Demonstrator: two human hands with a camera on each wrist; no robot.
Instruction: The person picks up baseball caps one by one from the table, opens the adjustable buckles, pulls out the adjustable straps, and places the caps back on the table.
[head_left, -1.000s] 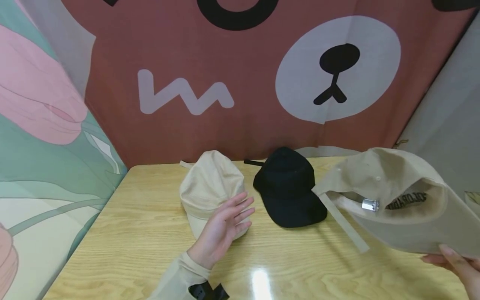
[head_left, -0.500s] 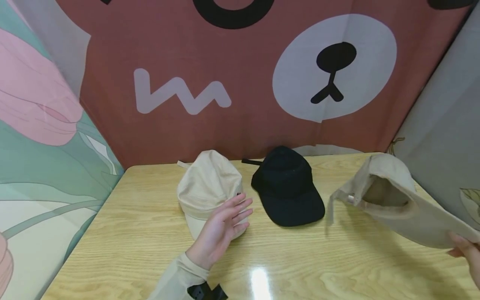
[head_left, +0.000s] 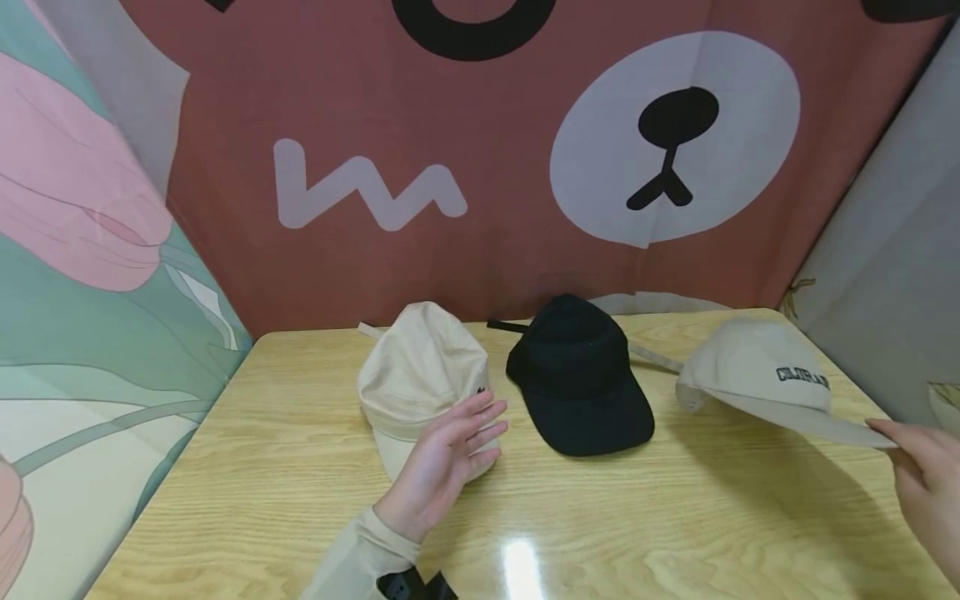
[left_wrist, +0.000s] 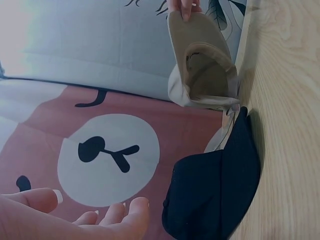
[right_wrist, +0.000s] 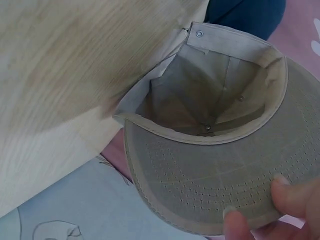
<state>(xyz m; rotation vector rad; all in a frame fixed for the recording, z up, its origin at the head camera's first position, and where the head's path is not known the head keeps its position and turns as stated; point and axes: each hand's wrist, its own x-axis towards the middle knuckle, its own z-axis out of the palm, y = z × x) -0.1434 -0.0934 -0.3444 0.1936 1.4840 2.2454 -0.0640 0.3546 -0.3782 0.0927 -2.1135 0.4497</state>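
At the right of the head view, my right hand (head_left: 926, 479) pinches the brim edge of a light beige baseball cap (head_left: 750, 367) with dark lettering on its front. This cap is tilted, its brim raised off the table and its back end low. The right wrist view shows the underside of its brim (right_wrist: 200, 175) and its hollow crown. My left hand (head_left: 450, 462), fingers extended and holding nothing, covers part of a cream baseball cap (head_left: 420, 375); whether it touches that cap I cannot tell. Between the two pale caps sits a black baseball cap (head_left: 577, 375).
All this is on a light wooden table (head_left: 262, 500). A reddish-brown cloth with a cartoon face (head_left: 510, 258) hangs along the back edge. A flowered cloth (head_left: 90, 333) hangs at the left and a grey one (head_left: 900, 250) at the right.
My right hand has lowered the beige cap towards the back right of the table and turned it from inside-facing to crown up, lettering now visible. The left hand has stayed put.
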